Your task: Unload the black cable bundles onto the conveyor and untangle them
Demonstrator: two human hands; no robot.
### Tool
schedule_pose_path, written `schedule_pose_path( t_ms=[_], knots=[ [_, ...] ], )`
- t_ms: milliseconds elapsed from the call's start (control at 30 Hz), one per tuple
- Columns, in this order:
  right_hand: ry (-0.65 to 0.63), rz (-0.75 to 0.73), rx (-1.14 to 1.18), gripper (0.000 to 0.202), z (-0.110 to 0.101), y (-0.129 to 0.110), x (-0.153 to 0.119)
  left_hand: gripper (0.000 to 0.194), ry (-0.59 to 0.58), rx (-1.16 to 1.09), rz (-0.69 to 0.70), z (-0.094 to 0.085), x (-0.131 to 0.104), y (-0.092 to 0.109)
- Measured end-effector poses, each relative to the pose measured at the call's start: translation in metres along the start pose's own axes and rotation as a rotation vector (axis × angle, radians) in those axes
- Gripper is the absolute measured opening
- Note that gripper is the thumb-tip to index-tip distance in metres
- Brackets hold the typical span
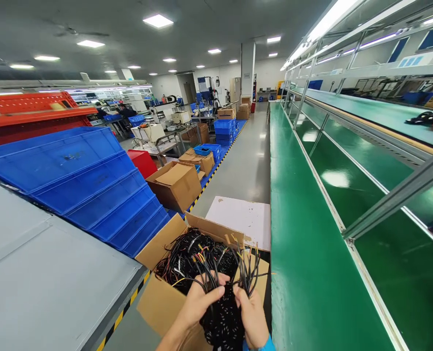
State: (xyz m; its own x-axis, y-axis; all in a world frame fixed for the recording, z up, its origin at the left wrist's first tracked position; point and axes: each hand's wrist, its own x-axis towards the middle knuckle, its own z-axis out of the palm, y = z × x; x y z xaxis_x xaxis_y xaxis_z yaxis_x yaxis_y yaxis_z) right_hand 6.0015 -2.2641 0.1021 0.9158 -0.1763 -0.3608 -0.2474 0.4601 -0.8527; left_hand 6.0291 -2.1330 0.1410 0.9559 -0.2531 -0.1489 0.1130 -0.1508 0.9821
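While holding black wires (206, 269) in the left hand (201, 298), gripping another bunch (246, 270) in the right hand (251, 314), over a cardboard box (161, 303) full of more (too tangled to follow), with lower ends hard to see, box bottom hidden, blue sleeve (267, 344) cut off below.

Cables (244, 277) are showing blk w/ red/yel ends (227, 239), box (162, 244) brn, bench (298, 229) grn, bins (92, 183) blue, floor tape (120, 317) blk/yel stripes.
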Motion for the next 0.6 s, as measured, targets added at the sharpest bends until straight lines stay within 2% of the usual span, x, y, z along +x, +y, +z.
schedule_pose_path(
  t_ms=[100, 200, 300, 400, 533, 600],
  knots=[
    [0.125, -0.02, 0.095, 0.039, -0.004, 0.0, 0.003, 0.033, 0.125, -0.127, -0.005, 0.003, 0.005, 0.0],
    [0.092, -0.041, 0.154, 0.034, -0.004, -0.007, 0.004, 0.032, 0.188, -0.203, -0.008, 0.006, 0.009, -0.004],
    [0.104, -0.098, 0.024, 0.041, -0.004, -0.014, 0.009, 0.036, 0.222, -0.202, -0.005, 0.007, 0.012, -0.011],
    [0.108, -0.132, -0.115, 0.053, -0.005, -0.016, 0.016, 0.044, 0.219, -0.192, -0.014, 0.007, 0.013, -0.018],
    [0.054, -0.091, -0.09, 0.047, -0.003, -0.018, 0.022, 0.046, 0.183, -0.226, -0.023, 0.008, 0.016, -0.019],
    [0.009, -0.085, -0.097, 0.053, -0.002, -0.019, 0.024, 0.046, 0.181, -0.227, -0.037, 0.008, 0.018, -0.02]
  ],
)
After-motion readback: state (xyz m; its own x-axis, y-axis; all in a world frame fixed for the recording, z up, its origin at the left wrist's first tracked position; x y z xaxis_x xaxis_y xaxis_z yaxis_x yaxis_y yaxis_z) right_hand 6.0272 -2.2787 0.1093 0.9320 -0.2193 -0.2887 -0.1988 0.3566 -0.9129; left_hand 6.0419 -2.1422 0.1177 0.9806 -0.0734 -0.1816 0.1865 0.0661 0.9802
